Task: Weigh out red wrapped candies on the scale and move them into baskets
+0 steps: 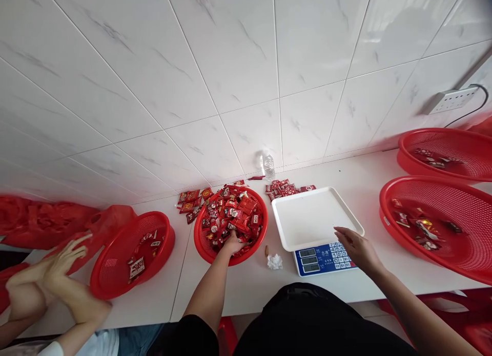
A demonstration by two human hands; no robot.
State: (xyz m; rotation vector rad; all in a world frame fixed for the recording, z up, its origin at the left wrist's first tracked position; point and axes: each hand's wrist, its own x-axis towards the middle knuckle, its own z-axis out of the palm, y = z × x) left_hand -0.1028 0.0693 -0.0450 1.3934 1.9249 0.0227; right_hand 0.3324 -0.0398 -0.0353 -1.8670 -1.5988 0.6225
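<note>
- Head view: left hand (pixel 233 243) dips right into the red packets (pixel 246 205), fingertips buried; grasping or just touching, can't tell.
- Their basket (pixel 199 243) sits on the worktop (pixel 242 293), left of the scale (pixel 326 259), apparently for short reach.
- Right hand (pixel 357 247), relaxed and unloaded, hangs by the white tray (pixel 315 217) over the keypad (pixel 339 256), seemingly keeping both within easy touch.

This looks like a workroom, with 1 scale (pixel 315 220) and 4 baskets (pixel 231 260).
</note>
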